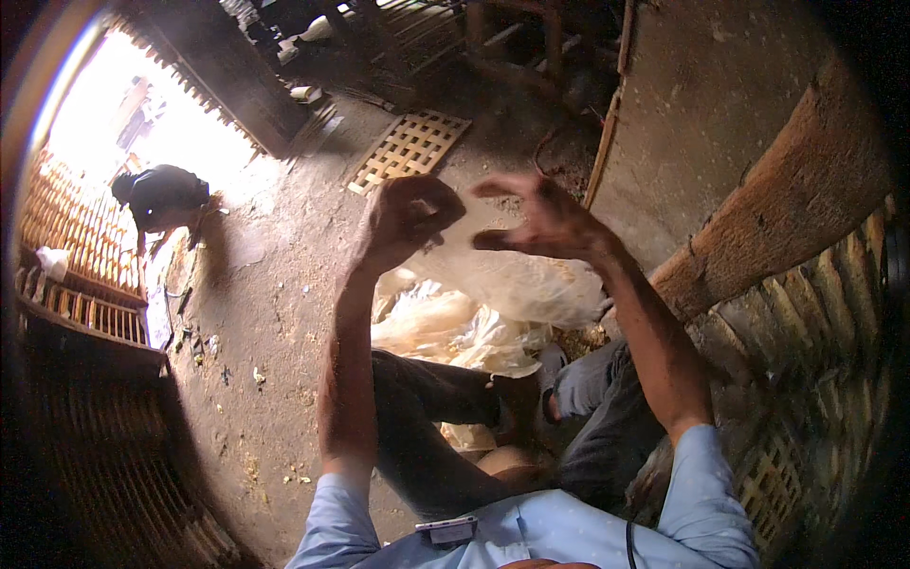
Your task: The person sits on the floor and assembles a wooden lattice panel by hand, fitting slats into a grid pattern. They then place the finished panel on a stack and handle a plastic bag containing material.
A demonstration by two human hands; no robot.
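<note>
Both my hands are raised in front of me above a crumpled heap of thin, whitish translucent plastic sheeting (455, 327). My left hand (412, 220) is curled, fingertips bent in toward the thumb; what it holds, if anything, is too blurred to name. Facing it a short way off, my right hand (550, 223) has its fingers and thumb spread apart with nothing seen between them. Just below the hands, a cloudy, motion-smeared part of the sheeting bulges up; whether it touches either hand I cannot tell. The heap lies on the ground by my bent legs.
A woven strip mat (409, 147) lies beyond my hands on the earthen floor (275, 351). At the bright doorway on the left, another person (171, 199) bends low. Slatted bamboo panels (81, 223) stand at left. A thick wooden beam (777, 199) slants along the right.
</note>
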